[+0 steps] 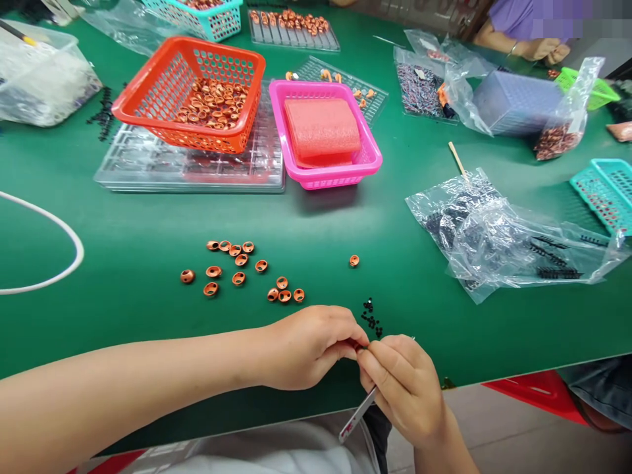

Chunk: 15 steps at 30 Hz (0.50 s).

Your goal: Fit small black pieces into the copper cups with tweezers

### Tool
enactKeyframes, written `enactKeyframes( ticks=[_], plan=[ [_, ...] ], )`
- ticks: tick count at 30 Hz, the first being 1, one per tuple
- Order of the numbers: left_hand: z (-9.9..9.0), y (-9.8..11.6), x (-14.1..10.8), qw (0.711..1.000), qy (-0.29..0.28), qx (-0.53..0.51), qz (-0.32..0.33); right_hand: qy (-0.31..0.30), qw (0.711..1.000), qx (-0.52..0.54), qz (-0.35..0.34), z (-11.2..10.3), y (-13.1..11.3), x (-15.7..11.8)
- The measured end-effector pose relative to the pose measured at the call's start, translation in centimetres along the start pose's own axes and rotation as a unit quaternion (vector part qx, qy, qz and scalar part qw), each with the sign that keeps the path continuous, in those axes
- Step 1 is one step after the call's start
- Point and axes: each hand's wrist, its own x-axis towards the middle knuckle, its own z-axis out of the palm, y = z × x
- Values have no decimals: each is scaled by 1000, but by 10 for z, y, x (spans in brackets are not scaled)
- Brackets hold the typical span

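Note:
My left hand [316, 345] is pinched closed on a small copper-coloured piece [357, 347], mostly hidden between the fingertips. Against it, my right hand [407, 382] is closed, with metal tweezers [358, 416] held in it and slanting down toward my lap. The fingertips of both hands meet at the piece. Just beyond them lie small black parts [371, 319] in a loose cluster. Several copper cups [239, 278] are spread on the green table left of centre, and a single copper cup [354, 261] sits apart from them.
An orange basket [162, 128] of copper cups rests on clear trays [197, 181]. Beside it is a pink basket [326, 176] with pink foam. Plastic bags [486, 230] of black parts lie right. Another person's hands [543, 51] are at the far right.

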Motion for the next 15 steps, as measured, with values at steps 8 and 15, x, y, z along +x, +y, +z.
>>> enactKeyframes(
  ticks=[8, 15],
  plan=[
    [-1, 8, 1, 998, -28, 38, -29, 10, 999, -38, -4, -1, -5, 15],
    [-39, 25, -9, 956, -52, 259, -127, 52, 998, -9, 26, -5, -3, 13]
  ],
)
